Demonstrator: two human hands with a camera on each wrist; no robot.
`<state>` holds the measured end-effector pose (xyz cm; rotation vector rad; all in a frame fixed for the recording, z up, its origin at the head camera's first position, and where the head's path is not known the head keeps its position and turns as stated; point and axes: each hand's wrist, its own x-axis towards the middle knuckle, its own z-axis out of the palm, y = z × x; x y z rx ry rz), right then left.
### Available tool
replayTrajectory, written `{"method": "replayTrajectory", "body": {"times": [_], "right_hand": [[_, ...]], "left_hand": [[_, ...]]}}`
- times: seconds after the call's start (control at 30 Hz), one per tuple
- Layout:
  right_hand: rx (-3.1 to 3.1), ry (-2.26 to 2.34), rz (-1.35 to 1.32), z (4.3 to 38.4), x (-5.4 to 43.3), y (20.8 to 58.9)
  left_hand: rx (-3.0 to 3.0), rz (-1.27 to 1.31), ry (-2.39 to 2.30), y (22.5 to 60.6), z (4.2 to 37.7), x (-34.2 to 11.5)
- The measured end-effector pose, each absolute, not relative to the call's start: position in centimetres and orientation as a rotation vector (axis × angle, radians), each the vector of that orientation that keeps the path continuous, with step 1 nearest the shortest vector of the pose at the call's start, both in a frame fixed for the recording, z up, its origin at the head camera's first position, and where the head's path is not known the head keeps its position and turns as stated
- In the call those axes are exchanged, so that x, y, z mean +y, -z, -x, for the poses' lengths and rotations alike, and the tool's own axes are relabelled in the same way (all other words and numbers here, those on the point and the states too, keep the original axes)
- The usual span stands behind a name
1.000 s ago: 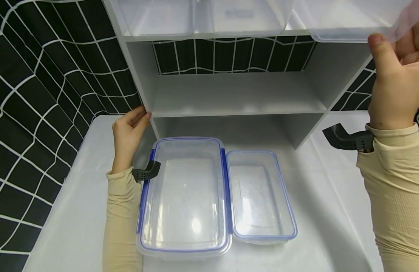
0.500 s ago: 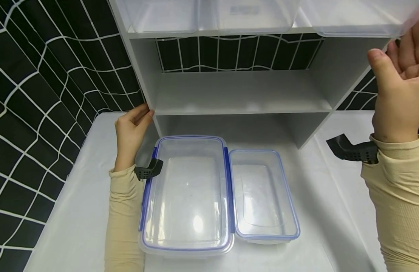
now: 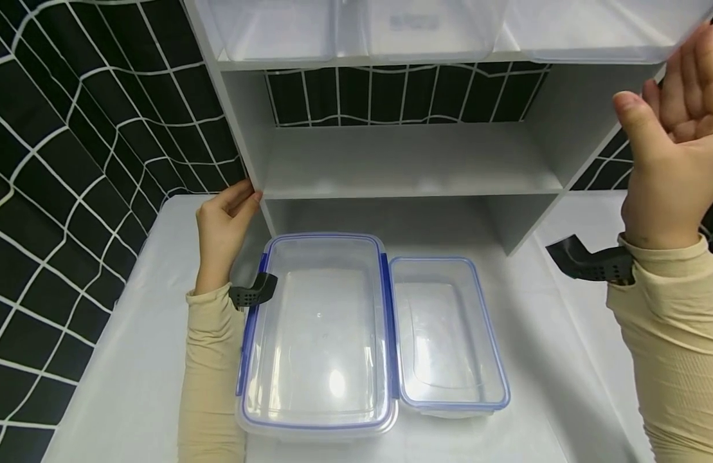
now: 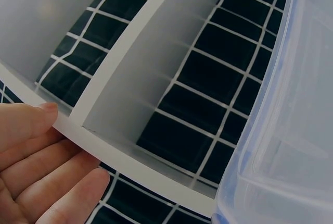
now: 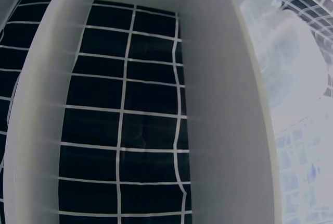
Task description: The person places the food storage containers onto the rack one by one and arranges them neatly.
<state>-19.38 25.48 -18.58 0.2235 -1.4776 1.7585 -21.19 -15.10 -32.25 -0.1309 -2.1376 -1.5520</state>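
Note:
My left hand (image 3: 225, 225) pinches the front edge of the left side panel of a white shelf unit (image 3: 414, 157), just beside the middle shelf. In the left wrist view the left hand's thumb lies on one face of that panel edge (image 4: 140, 166), with the fingers on the other. At the upper right my right hand (image 3: 674, 145) is raised, palm showing and fingers extended, beside a clear plastic bin (image 3: 599, 32) on the top shelf. Its fingertips are near the bin's right end; whether they touch is unclear. The right wrist view does not show the hand.
Two more clear bins, left (image 3: 275, 29) and middle (image 3: 425, 35), share the top shelf. A large lidded container (image 3: 315, 347) with blue clips and a smaller clear one (image 3: 443, 341) stand on the white table (image 3: 541, 386) before the unit. Black grid-patterned cloth (image 3: 55, 212) hangs behind and leftward.
The right hand has come away from the right-hand bin's front corner, which it overlapped earlier, and dropped slightly. That bin now lies a little further left. The left hand stays at the panel.

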Motion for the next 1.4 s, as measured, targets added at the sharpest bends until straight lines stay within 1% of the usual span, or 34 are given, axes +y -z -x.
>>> {"method": "replayTrajectory", "body": {"times": [0.13,0.27,0.53,0.7,1.0,1.13,1.3,1.4], "right_hand": [[-1.572,-1.673,-0.211,19.4,25.5,18.6],[-1.507,-1.760,-0.249,19.1,25.6,19.0],[-1.471,-1.733,-0.271,17.2,26.1,21.1],[-1.432,-1.821,-0.308,15.9,26.2,22.6],[-1.685,-1.506,-0.301,13.6,26.2,25.2],[-1.661,-1.588,-0.350,12.4,26.4,26.3],[-1.574,-1.797,-0.471,11.2,26.9,28.3],[-1.650,-1.809,-0.505,10.5,27.3,29.8]], "left_hand": [[-2.138,0.133,1.550,32.4,21.2,-15.1],[-2.142,0.137,1.539,32.5,21.2,-15.0],[-2.128,0.155,1.540,32.4,21.3,-15.0],[-2.132,0.149,1.535,32.5,21.3,-15.0],[-2.118,0.148,1.468,32.5,21.2,-15.1],[-2.114,0.149,1.468,32.6,21.2,-15.1],[-2.117,0.152,1.472,32.5,21.3,-15.2],[-2.127,0.140,1.483,32.5,21.3,-15.2]]}}
